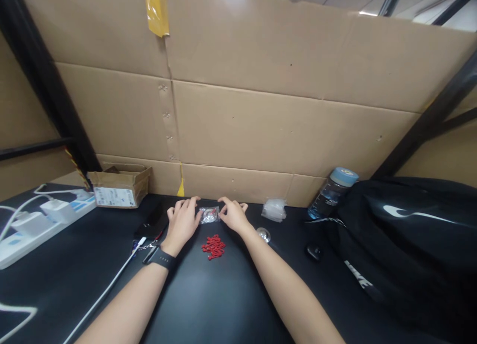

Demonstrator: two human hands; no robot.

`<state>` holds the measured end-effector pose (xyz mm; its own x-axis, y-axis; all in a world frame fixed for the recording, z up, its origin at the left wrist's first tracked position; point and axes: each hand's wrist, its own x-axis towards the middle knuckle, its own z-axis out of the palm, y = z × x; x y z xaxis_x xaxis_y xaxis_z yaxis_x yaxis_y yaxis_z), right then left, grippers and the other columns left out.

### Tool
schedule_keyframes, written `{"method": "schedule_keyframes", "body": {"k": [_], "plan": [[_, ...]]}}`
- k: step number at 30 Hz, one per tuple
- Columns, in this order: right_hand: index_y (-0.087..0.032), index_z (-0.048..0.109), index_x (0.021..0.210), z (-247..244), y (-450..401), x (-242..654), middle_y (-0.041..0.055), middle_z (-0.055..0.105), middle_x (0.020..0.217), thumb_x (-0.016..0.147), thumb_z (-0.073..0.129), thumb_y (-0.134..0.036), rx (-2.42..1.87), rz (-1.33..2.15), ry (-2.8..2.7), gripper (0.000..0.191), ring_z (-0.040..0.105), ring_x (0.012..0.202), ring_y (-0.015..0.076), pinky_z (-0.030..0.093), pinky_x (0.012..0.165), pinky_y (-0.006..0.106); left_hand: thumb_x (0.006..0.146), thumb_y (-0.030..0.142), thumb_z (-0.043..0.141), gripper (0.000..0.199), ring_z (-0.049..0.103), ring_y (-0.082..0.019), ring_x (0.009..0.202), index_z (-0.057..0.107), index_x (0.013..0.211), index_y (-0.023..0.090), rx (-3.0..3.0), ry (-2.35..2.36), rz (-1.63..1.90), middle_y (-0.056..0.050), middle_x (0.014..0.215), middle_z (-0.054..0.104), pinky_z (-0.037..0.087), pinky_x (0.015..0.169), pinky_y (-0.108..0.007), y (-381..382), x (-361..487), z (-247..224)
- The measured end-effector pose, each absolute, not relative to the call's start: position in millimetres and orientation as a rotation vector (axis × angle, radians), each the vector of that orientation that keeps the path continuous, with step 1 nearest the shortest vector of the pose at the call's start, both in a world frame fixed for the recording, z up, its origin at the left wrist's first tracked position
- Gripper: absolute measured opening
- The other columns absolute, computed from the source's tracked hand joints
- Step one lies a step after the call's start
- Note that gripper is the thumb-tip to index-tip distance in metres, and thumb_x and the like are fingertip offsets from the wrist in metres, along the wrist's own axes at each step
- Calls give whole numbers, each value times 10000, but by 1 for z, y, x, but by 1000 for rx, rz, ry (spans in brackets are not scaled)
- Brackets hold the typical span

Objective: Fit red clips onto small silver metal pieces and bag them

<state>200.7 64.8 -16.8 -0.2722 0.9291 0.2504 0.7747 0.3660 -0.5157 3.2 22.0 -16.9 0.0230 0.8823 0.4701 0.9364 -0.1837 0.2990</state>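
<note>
A small clear plastic bag (209, 215) with a round shiny piece and a bit of red inside lies on the black table top. My left hand (183, 221), with a dark watch at the wrist, is at its left edge, thumb beside the bag and fingers stretched forward. At the opposite edge is my right hand (233, 216), thumb at the bag and index finger apart from it. Whether the thumbs press on the plastic is too small to tell. Nearer to me sits a pile of red cord-like pieces (213, 247). Round shiny discs (263, 235) lie beside my right forearm.
Several clear bags (274, 210) lie stacked to the right. Beyond them are a bottle (330, 195), a black backpack (406, 235) and a small black object (313, 251). Leftward are a cardboard box (122, 185), a power strip (40, 230), a white cable (108, 287) and a dark flat object (151, 225).
</note>
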Motion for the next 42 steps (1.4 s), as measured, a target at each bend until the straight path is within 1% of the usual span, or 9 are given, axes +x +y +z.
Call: {"method": "schedule_keyframes", "body": {"k": [6, 9, 13, 19, 22, 25, 27, 36, 42], "plan": [[-321, 593, 1152, -2, 65, 211, -30, 745, 858, 825, 657, -271, -1594, 327, -2003, 338, 583, 1041, 224, 203, 862, 378, 999, 490, 398, 345, 464, -307, 1193, 671, 1206, 451, -2553, -1706, -564, -50, 1225, 635, 327, 930, -456, 10, 7, -11], [-319, 619, 1118, 20, 59, 226, -25, 747, 916, 833, 619, -249, -1604, 256, -1950, 293, 594, 1036, 216, 215, 874, 385, 986, 520, 392, 369, 478, -337, 1172, 716, 1143, 441, -2562, -1770, -485, -71, 1225, 642, 333, 931, -487, 8, 5, -17], [-308, 663, 1040, 43, 41, 253, -19, 746, 958, 824, 613, -279, -1591, 244, -1921, 223, 618, 1011, 215, 240, 860, 372, 957, 537, 431, 366, 465, -374, 1197, 708, 1171, 430, -2501, -1866, -585, -78, 1308, 633, 315, 963, -548, 10, 2, -26], [-286, 698, 932, 36, 8, 303, -3, 748, 925, 793, 603, -239, -1779, 130, -1866, 175, 642, 967, 220, 257, 846, 369, 982, 526, 374, 429, 405, -395, 1266, 686, 1202, 329, -2196, -1944, -688, -126, 1408, 553, 308, 983, -577, 13, 6, -28], [-310, 712, 921, 31, -6, 331, 4, 752, 934, 856, 568, -339, -1851, 107, -1806, 160, 650, 972, 236, 271, 854, 385, 993, 504, 360, 428, 420, -377, 1254, 610, 1313, 369, -2211, -1931, -694, -109, 1380, 573, 319, 987, -558, 15, 10, -26], [-319, 711, 953, 31, -15, 355, 32, 757, 967, 904, 502, -426, -1886, 52, -1684, 240, 649, 1001, 260, 288, 861, 404, 991, 509, 367, 408, 422, -373, 1267, 600, 1317, 434, -2258, -1936, -669, -74, 1374, 585, 311, 1001, -556, 18, 12, -27], [-311, 711, 948, 32, -16, 369, 45, 756, 975, 900, 504, -452, -1904, 32, -1649, 255, 648, 1002, 269, 298, 868, 411, 987, 522, 370, 410, 425, -382, 1266, 614, 1304, 436, -2257, -1954, -642, -76, 1372, 588, 303, 1003, -572, 18, 12, -28], [-279, 693, 979, 8, -5, 411, 40, 725, 1070, 894, 474, -161, -2023, 6, -1662, 264, 630, 1037, 236, 327, 834, 364, 972, 558, 357, 477, 398, -426, 1293, 598, 1349, 394, -2158, -1966, -571, -119, 1364, 588, 276, 999, -620, 21, 6, -44], [-241, 696, 882, -1, -4, 394, 54, 663, 1105, 830, 590, -154, -1851, -153, -1810, 146, 557, 1075, 241, 346, 851, 355, 963, 582, 333, 529, 408, -428, 1266, 630, 1329, 341, -2063, -2013, -494, -159, 1292, 612, 278, 998, -609, 29, 5, -38]]}}
